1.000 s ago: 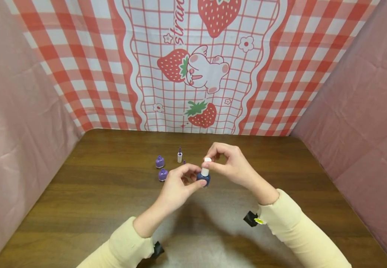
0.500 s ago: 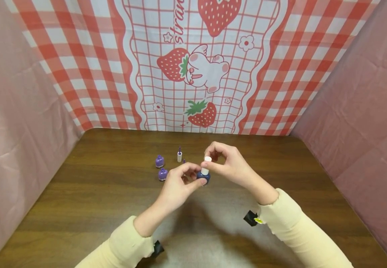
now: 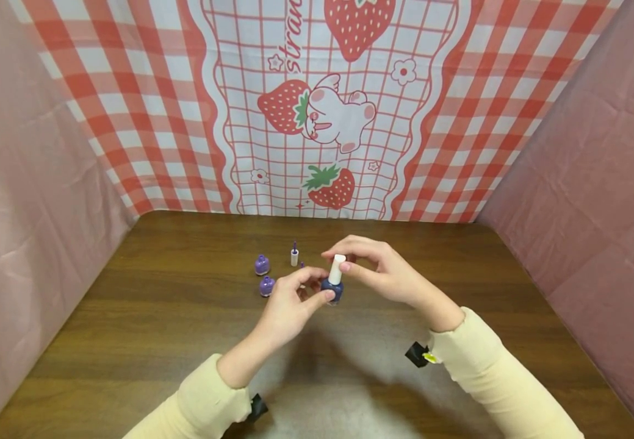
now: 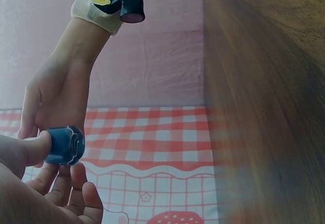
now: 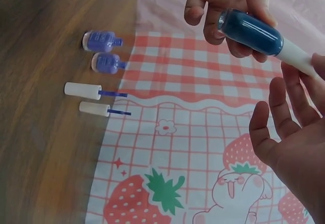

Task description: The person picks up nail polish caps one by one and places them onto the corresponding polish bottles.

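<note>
A bottle of dark blue nail polish (image 3: 331,289) with a tall white cap (image 3: 336,269) is held above the table, slightly tilted. My left hand (image 3: 289,305) pinches its glass body between thumb and fingers; the left wrist view shows the base of the blue bottle (image 4: 65,145). At the cap is my right hand (image 3: 385,268), thumb on one side and fingertips on the other. In the right wrist view, the white cap (image 5: 296,56) runs between the right thumb and fingers, joined to the bottle.
Two uncapped purple polish bottles (image 5: 103,41) stand on the wooden table (image 3: 185,317) left of the hands. Beside them two white caps with purple brushes (image 5: 84,90) stand brush up. A strawberry-print cloth (image 3: 317,122) hangs behind, with pink curtains (image 3: 586,183) at both sides.
My right hand has shifted slightly right, and its fingers have loosened and straightened around the cap, showing more of it. The left hand keeps its hold on the bottle.
</note>
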`<state>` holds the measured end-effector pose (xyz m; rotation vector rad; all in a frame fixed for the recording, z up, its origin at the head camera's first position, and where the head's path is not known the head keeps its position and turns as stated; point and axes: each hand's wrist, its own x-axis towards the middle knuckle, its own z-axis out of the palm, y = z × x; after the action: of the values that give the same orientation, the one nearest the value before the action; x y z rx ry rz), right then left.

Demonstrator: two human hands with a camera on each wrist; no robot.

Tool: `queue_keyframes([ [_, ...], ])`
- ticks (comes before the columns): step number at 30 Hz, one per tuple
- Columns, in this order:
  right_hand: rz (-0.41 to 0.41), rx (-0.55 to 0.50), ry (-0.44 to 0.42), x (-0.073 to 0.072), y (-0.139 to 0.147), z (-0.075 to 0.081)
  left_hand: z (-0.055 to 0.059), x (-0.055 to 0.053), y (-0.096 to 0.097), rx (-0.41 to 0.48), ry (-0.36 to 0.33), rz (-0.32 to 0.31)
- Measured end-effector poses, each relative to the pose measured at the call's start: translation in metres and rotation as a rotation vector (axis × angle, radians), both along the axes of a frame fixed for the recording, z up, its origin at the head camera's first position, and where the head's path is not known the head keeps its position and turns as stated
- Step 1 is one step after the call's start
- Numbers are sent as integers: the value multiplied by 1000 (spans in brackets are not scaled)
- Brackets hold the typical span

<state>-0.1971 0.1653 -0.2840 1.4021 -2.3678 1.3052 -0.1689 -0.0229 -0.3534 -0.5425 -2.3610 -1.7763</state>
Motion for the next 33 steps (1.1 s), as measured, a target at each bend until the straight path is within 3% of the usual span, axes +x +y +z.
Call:
queue_keyframes([
  [9,-30,-25,27,-14,6,-18,0,1,0,4,0,-11],
  [18,-84,-32,57,7,-6,5,-1,0,1,28,6,-14],
  [23,-106,-38,61,9,-8,7,0,1,2,33,11,-9],
  [33,-185,-57,28,-9,-4,-18,0,1,4,45,14,2],
])
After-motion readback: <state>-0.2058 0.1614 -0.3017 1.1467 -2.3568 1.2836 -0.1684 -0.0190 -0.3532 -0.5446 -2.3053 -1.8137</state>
